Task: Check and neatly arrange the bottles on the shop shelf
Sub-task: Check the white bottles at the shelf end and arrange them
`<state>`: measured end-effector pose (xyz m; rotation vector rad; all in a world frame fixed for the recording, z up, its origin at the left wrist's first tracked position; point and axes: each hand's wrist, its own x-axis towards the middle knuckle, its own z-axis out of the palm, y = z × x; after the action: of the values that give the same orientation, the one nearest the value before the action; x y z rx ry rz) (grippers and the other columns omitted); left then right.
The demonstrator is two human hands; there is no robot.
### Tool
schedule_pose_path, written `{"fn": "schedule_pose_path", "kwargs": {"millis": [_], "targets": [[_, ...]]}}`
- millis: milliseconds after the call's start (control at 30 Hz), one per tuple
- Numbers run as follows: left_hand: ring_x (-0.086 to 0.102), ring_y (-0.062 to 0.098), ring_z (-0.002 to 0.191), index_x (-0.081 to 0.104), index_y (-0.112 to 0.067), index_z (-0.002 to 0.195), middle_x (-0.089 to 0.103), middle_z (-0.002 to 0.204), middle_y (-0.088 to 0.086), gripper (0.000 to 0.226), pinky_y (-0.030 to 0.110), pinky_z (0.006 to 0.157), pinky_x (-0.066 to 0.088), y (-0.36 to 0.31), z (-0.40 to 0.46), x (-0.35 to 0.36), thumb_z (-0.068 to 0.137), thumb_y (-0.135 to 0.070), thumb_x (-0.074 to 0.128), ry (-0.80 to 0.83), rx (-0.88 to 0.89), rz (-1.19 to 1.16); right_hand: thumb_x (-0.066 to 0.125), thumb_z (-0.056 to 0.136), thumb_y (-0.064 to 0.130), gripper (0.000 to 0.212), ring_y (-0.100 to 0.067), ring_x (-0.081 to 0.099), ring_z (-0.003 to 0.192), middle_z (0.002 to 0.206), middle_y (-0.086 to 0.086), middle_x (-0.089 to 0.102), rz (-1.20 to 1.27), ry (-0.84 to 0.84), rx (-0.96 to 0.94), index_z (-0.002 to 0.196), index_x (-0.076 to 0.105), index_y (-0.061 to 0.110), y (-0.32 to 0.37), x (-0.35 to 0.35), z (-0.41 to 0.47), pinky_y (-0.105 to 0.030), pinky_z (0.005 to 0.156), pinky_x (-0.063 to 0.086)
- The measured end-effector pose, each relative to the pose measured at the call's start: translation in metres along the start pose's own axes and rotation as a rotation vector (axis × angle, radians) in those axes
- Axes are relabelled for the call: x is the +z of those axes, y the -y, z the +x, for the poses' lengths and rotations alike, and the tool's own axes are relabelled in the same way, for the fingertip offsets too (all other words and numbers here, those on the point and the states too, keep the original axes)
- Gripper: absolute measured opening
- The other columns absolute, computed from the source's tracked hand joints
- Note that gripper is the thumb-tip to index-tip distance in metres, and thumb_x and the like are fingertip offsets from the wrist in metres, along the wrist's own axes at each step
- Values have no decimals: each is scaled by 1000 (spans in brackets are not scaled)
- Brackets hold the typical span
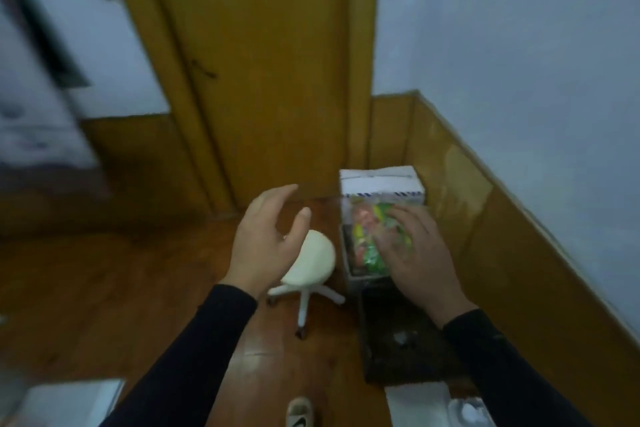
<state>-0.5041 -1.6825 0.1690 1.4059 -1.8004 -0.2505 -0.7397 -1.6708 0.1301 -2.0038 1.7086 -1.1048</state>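
Note:
No bottle shows clearly in this blurred head view. My left hand (pixel 266 239) hangs in the air above a white stool, fingers loosely curved, holding nothing. My right hand (pixel 415 253) reaches out with spread fingers over a colourful packet (pixel 367 236) of red, green and yellow items. The packet lies in a dark-rimmed container below a white box (pixel 381 184). Whether the fingers touch the packet cannot be made out. Both arms wear dark sleeves.
A wooden door (pixel 263 73) stands ahead, with wooden wall panelling (pixel 467 204) on the right. A white wheeled stool (pixel 311 263) stands on the wooden floor. A dark cabinet top (pixel 398 340) lies under my right forearm. A blurred dark frame (pixel 41 45) runs down the left.

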Motion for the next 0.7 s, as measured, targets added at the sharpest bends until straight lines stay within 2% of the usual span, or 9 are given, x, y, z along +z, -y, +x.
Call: {"fn": "schedule_pose_path", "kwargs": {"millis": [33, 67, 133, 200, 300, 367, 500, 600, 700], "targets": [[52, 10, 121, 56, -19, 134, 59, 129, -4, 40, 29, 99, 44, 11, -17, -23, 96, -33, 59, -50, -50, 29, 45, 92, 58, 54, -11, 42, 131, 137, 2, 51, 14, 38, -55, 128, 58, 20, 18, 16, 1, -41, 110, 38], [52, 9, 120, 56, -20, 134, 59, 128, -5, 40, 28, 99, 44, 20, -34, -46, 96, -34, 59, -99, -101, 56, 46, 91, 58, 53, -5, 39, 130, 137, 5, 50, 31, 87, -105, 128, 58, 22, 38, 31, 1, -35, 110, 36], [52, 8, 119, 57, -20, 132, 59, 126, -7, 39, 28, 99, 44, 41, -72, -91, 96, -33, 60, -194, -204, 117, 49, 91, 55, 50, 10, 30, 123, 135, 12, 45, 78, 191, -223, 130, 57, 25, 81, 62, -3, -9, 105, 25], [52, 8, 118, 58, -18, 131, 60, 125, -7, 39, 26, 99, 43, 59, -110, -135, 96, -33, 60, -283, -309, 188, 51, 94, 53, 48, 14, 28, 119, 134, 15, 42, 160, 284, -343, 132, 56, 24, 124, 93, -11, 5, 94, 19], [55, 12, 118, 59, -16, 130, 62, 126, -2, 40, 26, 100, 41, 82, -161, -196, 94, -34, 61, -436, -466, 299, 51, 93, 53, 48, 13, 28, 124, 137, 22, 35, 227, 457, -477, 136, 51, 32, 187, 139, -24, -1, 95, 22], [55, 15, 117, 60, -15, 130, 62, 125, 0, 39, 27, 100, 40, 92, -192, -232, 94, -31, 62, -527, -565, 325, 52, 94, 51, 48, 11, 28, 126, 140, 19, 35, 250, 535, -581, 137, 50, 32, 227, 171, -35, -11, 99, 26], [53, 15, 119, 57, -16, 132, 61, 129, 0, 41, 24, 99, 37, 117, -253, -294, 95, -33, 60, -648, -740, 396, 52, 94, 50, 47, 3, 33, 131, 143, 14, 38, 306, 679, -761, 137, 50, 29, 305, 231, -65, -15, 104, 28], [52, 19, 122, 55, -14, 135, 59, 134, 3, 45, 31, 101, 39, 149, -305, -340, 95, -36, 59, -692, -882, 430, 50, 94, 54, 52, -2, 37, 132, 142, 7, 43, 332, 779, -866, 136, 53, 23, 368, 278, -94, -13, 106, 26], [54, 24, 120, 55, -14, 135, 59, 131, 6, 52, 35, 99, 42, 168, -334, -365, 93, -44, 57, -719, -962, 432, 52, 95, 50, 50, 3, 33, 131, 144, 5, 44, 322, 826, -927, 136, 52, 21, 401, 311, -111, 1, 102, 16]]}}
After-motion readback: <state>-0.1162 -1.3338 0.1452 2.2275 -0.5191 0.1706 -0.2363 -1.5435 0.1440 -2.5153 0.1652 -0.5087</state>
